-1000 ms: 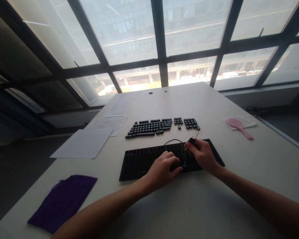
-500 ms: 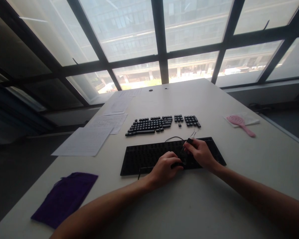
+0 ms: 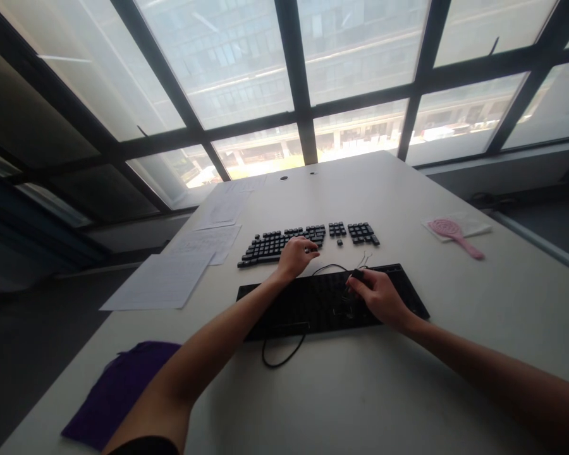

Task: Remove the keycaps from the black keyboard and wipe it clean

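My right hand (image 3: 377, 296) is closed around the dark handle of a wire keycap puller (image 3: 359, 275), just above a black keyboard (image 3: 284, 309). Thin wire loops stick up past the fingers. Stripped of its keycaps, the keyboard lies across the desk before me. My left hand (image 3: 298, 258) reaches over it to the loose black keycaps (image 3: 268, 243) laid out in keyboard order behind. Its thumb and fingertips are curled together at the near edge of the main block; what they hold, if anything, is too small to make out. My left forearm hides part of the keyboard.
A cable (image 3: 284, 365) loops out at the keyboard's front edge. Sheets of paper (image 3: 159, 281) and a purple cloth pouch (image 3: 118, 392) lie at the left. On the right, a pink hairbrush (image 3: 458, 237) rests on clear plastic wrapping. Windows stand beyond the white desk (image 3: 351, 196).
My left hand has left the keyboard beside the puller and moved forward and left to the loose keycaps. My right hand stays over the keyboard with the puller.
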The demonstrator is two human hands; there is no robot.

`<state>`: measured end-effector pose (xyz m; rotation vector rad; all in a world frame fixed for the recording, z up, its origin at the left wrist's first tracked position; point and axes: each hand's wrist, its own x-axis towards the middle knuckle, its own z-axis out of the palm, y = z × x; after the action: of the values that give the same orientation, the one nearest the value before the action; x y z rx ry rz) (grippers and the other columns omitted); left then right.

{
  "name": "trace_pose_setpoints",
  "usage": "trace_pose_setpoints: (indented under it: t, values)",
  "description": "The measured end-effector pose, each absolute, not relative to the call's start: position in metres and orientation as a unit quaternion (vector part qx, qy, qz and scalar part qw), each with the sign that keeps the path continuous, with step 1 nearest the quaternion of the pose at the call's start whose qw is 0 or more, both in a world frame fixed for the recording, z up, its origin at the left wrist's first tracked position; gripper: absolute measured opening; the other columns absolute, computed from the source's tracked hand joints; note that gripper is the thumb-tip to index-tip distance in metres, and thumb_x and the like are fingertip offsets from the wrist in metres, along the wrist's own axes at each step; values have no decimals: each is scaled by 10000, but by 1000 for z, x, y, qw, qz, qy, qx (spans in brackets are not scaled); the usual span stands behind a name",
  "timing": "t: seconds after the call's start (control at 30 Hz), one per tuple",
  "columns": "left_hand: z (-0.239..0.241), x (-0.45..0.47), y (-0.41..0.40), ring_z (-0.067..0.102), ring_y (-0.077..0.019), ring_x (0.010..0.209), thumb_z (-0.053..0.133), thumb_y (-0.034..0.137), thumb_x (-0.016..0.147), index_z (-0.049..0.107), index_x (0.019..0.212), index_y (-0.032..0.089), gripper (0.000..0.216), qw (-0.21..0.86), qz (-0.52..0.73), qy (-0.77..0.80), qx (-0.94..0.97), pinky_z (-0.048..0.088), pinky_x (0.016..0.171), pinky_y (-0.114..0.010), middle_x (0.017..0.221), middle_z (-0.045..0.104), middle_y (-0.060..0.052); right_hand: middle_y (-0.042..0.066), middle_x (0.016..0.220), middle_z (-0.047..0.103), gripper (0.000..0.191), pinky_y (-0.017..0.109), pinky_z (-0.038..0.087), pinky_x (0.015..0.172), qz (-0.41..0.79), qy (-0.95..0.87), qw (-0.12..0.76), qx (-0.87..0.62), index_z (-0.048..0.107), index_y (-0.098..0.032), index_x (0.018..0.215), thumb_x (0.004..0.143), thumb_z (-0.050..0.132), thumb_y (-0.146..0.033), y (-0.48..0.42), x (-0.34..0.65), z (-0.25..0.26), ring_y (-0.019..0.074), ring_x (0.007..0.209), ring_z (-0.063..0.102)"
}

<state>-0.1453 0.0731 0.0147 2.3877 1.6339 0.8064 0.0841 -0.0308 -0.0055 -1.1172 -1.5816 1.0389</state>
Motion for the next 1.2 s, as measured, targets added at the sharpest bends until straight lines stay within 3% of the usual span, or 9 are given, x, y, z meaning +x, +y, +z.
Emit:
trace_pose_setpoints:
  t: [0.1,0.33,1.2]
  values:
    - [4,-142,85,611,-230,909,805,214,740,757,907,219,174,47,256,542,799,448,938,-379,888,718,-33,30,668,650,285,278,427,603,418,-645,454,-452,654,-157,723,896,593,-375,-31,84,-6,180,632,570]
    - [-3,-146,85,545,-254,984,812,256,733,746,839,225,128,32,244,564,788,454,878,-366,929,670,-48,25,662,643,280,278,421,595,425,-645,451,-446,651,-162,720,901,588,-367,-31,84,-7,178,623,566]
    - [-5,-157,88,536,-270,956,873,348,644,768,827,230,242,4,245,609,754,455,869,-383,934,638,-52,36,676,663,285,287,440,602,425,-647,453,-442,674,-160,742,892,597,-390,-30,84,-6,194,636,587]
